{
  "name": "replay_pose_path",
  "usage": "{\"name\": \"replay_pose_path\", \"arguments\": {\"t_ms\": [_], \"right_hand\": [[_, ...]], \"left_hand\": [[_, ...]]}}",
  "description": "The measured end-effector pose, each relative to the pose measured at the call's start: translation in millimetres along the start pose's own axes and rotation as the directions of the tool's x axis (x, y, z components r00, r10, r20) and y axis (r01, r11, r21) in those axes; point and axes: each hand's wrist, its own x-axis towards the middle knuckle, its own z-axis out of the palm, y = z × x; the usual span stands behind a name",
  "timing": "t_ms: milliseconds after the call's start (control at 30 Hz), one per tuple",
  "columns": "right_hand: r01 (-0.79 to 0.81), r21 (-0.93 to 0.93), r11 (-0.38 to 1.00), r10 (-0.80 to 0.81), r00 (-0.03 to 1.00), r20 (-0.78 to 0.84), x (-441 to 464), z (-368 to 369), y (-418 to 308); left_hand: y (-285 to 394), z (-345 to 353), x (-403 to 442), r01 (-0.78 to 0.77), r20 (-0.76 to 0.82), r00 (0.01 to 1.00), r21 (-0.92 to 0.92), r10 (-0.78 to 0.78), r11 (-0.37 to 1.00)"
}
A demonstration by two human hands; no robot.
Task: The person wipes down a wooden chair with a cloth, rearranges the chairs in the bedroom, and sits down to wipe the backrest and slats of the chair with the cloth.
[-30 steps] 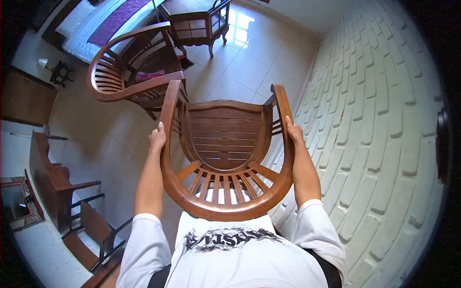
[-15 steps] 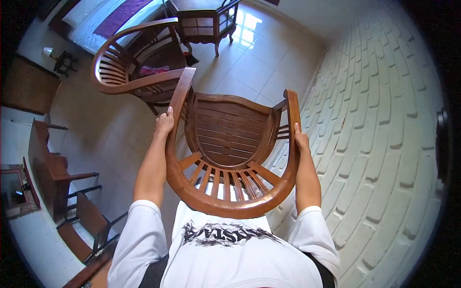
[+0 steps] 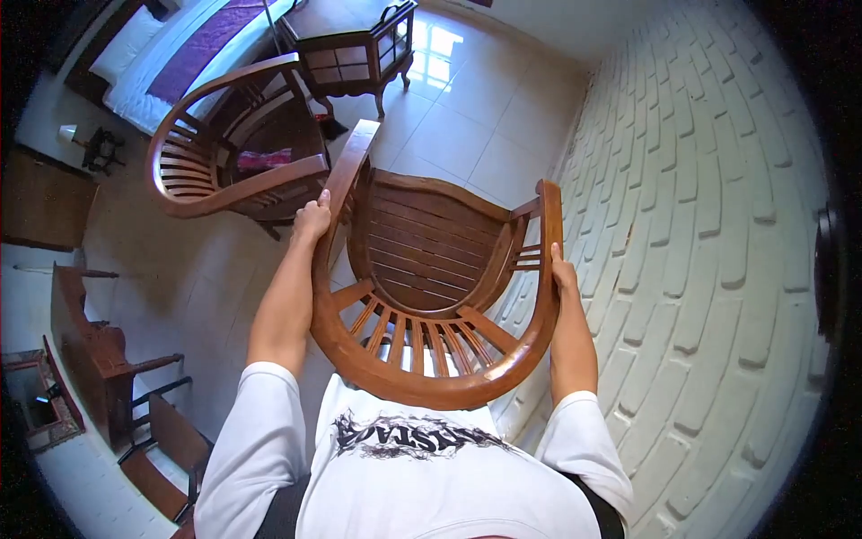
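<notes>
A brown wooden armchair (image 3: 440,238) with a slatted seat and a curved, spindled back is right in front of my body, its back rail close to my shirt. My left hand (image 3: 312,218) grips the left armrest from its outer side, thumb on top. On the opposite armrest my right hand (image 3: 563,269) is closed in the same way, with its fingers partly hidden beneath the wood. Whether the chair's legs touch the floor is hidden by the seat.
Close on the left stands a second wooden armchair (image 3: 242,144) with a red cloth on it. A glass-sided cabinet (image 3: 346,58) and a bed (image 3: 184,63) lie beyond. A white brick wall (image 3: 682,251) runs along the right. A wooden desk (image 3: 90,332) and a chair (image 3: 171,440) are at left.
The held armchair has turned slightly relative to the room, while both hands keep their grip. The second armchair, cabinet and bed have shifted left in view.
</notes>
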Motion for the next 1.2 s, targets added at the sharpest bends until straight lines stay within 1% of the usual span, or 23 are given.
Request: {"name": "replay_pose_path", "arguments": {"t_ms": [267, 533, 733, 867, 1067, 1200], "right_hand": [[-0.016, 0.047, 0.999, 0.016, 1.0, -0.008, 53.2, -10.2, -27.5], [-0.062, 0.089, 0.994, 0.066, 0.997, -0.04, 85.6, -16.9, -62.9], [-0.025, 0.06, 0.998, 0.032, 0.994, -0.104, 96.1, -10.2, -94.9], [-0.069, 0.052, 0.996, 0.072, 0.995, -0.062, 128.4, -7.4, -106.6], [-0.021, 0.057, 0.998, 0.026, 0.995, -0.1, 150.2, -24.4, -158.4], [-0.016, 0.183, 0.983, 0.032, 0.996, -0.085, 142.2, -38.7, -200.5]], "left_hand": [[62.7, -2.2, 43.7, -0.049, -0.011, 0.999, 0.016, 0.05, 0.999], [97.3, -18.8, 83.8, -0.07, -0.036, 0.997, 0.048, 0.072, 0.996], [104.1, -16.1, 128.9, -0.097, 0.001, 0.995, 0.029, 0.097, 0.995], [119.2, -17.3, 154.1, -0.063, 0.032, 0.998, 0.009, 0.062, 0.998], [152.6, -40.7, 204.6, -0.061, 0.02, 0.998, -0.03, 0.062, 0.998], [180.6, -71.0, 212.9, -0.065, 0.058, 0.996, -0.045, 0.068, 0.997]]}}
